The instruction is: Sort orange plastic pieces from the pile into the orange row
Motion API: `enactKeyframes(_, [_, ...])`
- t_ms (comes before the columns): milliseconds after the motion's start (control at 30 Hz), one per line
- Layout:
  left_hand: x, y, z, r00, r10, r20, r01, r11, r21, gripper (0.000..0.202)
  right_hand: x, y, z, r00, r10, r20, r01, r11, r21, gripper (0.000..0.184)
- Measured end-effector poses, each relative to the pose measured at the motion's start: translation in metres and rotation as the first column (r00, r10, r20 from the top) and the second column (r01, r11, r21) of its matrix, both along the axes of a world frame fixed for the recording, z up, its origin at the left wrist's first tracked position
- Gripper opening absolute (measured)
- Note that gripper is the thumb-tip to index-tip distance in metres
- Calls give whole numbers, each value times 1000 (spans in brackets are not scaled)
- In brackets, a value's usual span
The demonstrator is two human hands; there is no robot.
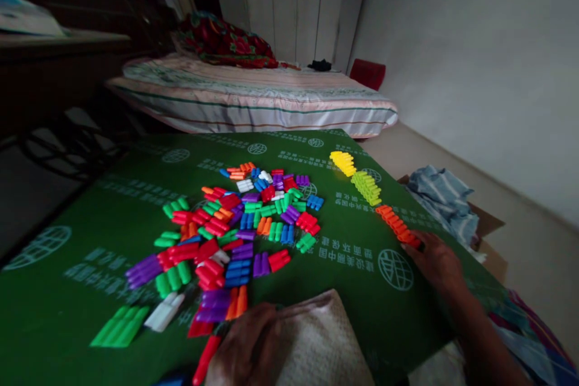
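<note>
My right hand [436,258] is at the right side of the green table [312,277], its fingers closed on the near end of a row of orange plastic toy pieces [394,223]. Beyond that row, yellow-green pieces [366,187] and yellow pieces [342,163] continue the line. At the front edge my left hand [248,347] is curled, its fingertips pointing down and largely hidden; what it holds, if anything, cannot be made out. It lies between a red piece [207,360] and beige cloth [319,344]. A mixed pile of ribbed pieces [244,233] spreads over the table's middle left.
A bed [257,102] with a red floral blanket [226,42] stands behind the table. To the right, blue striped cloth [441,196] lies in a cardboard box [491,223] on the floor. Dark wooden furniture [67,51] is at the left.
</note>
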State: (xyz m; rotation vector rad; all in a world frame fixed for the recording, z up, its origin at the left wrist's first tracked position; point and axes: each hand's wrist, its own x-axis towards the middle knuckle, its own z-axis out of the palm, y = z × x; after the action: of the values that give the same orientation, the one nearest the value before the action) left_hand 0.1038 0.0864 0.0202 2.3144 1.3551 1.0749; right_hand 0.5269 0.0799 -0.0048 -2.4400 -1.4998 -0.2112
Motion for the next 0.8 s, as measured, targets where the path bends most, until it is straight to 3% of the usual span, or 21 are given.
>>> enactKeyframes(200, [7,-6,4,999,-14,29,16,999,-47,19,2,-6,1,999,19,35,-20,999,32,49])
enactKeyframes(367, [8,-9,8,998,-12,64,17,996,-87,19,-27,0,16,996,86,30,-89,991,103,48])
enactKeyframes(500, [9,-9,13,996,-25,86,33,995,-96,17,-81,17,28,961,274,-23,-260,932,252,43])
enactKeyframes(600, [9,-8,13,995,-38,93,47,994,-101,17,-136,36,42,871,481,-102,-442,857,265,31])
enactKeyframes(700, [9,-8,9,995,-29,99,41,992,-117,15,-191,62,59,745,651,-144,-626,758,185,21])
enactKeyframes(800, [10,-10,2,992,-6,129,23,991,-128,15,-234,94,73,673,722,-164,-719,690,86,18])
